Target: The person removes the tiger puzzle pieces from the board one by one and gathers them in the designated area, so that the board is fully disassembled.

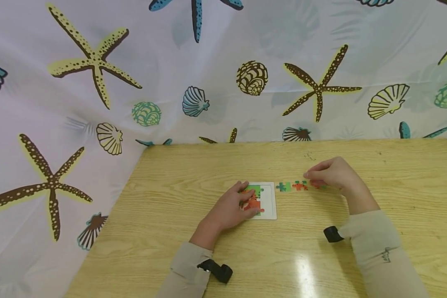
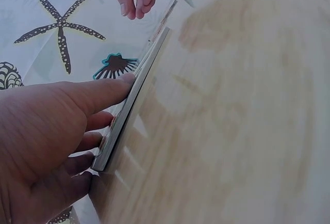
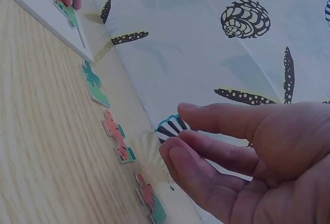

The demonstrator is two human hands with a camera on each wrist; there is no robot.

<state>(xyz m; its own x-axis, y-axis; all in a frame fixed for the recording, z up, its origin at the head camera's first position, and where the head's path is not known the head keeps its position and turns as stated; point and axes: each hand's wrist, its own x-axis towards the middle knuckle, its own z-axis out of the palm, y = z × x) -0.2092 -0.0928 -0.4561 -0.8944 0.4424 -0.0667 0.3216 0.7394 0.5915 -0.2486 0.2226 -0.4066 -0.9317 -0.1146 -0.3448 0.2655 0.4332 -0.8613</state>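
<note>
A white puzzle board point(image 1: 269, 203) lies on the wooden table, with joined pieces point(image 1: 254, 203) of an orange and green picture in its left part. My left hand point(image 1: 234, 206) rests on it, the thumb along the near side and the fingers spread over the pieces and left edge. Three loose pieces lie in a row to the right: a green and teal piece point(image 3: 94, 84), an orange and green piece point(image 3: 117, 136) and a red and green piece point(image 3: 149, 198). Over the last one hovers my right hand point(image 1: 331, 173), fingers loosely bent, with nothing visible between thumb and fingertips.
The wood-grain table point(image 1: 164, 186) runs back to a white curtain point(image 1: 216, 62) printed with starfish and shells. Dark wrist-camera mounts point(image 1: 223, 273) stick out from both sleeves. Light glares off the tabletop near the front.
</note>
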